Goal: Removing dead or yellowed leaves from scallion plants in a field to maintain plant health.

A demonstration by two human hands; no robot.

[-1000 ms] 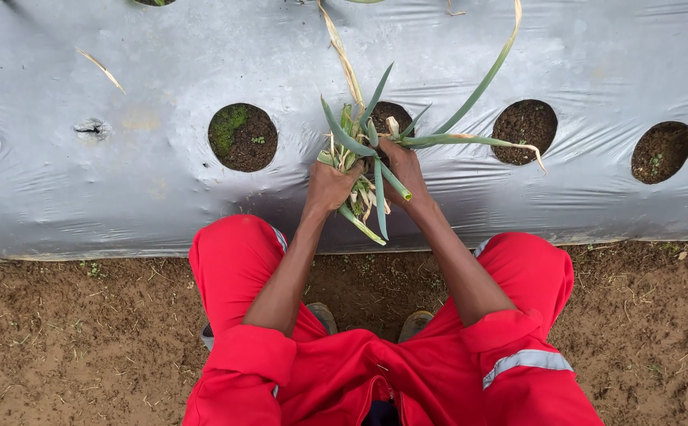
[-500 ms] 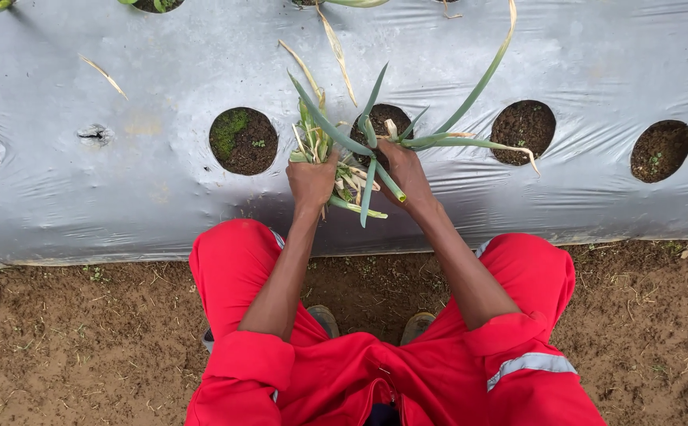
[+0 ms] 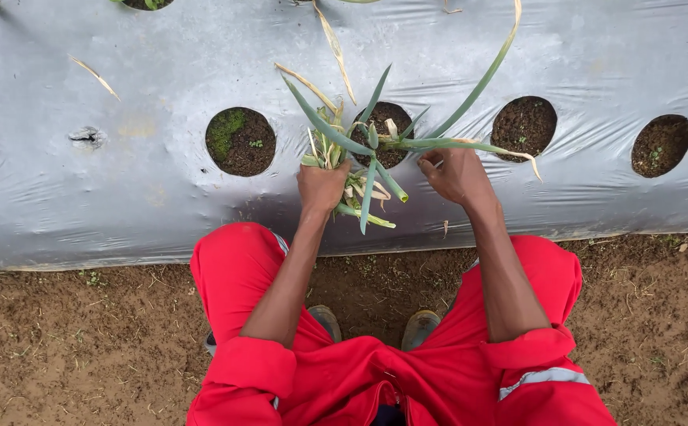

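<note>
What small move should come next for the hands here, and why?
Probably the right hand lowers one seedling into the soil hole ahead. The left hand grips the seedling bunch, and the right pinches a leaf just beside that hole.

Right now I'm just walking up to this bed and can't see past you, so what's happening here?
A person in red overalls crouches at a grey plastic mulch sheet with round planting holes. The left hand grips a bunch of green onion-like seedlings. The right hand pinches a long green leaf beside the middle soil-filled hole.
</note>
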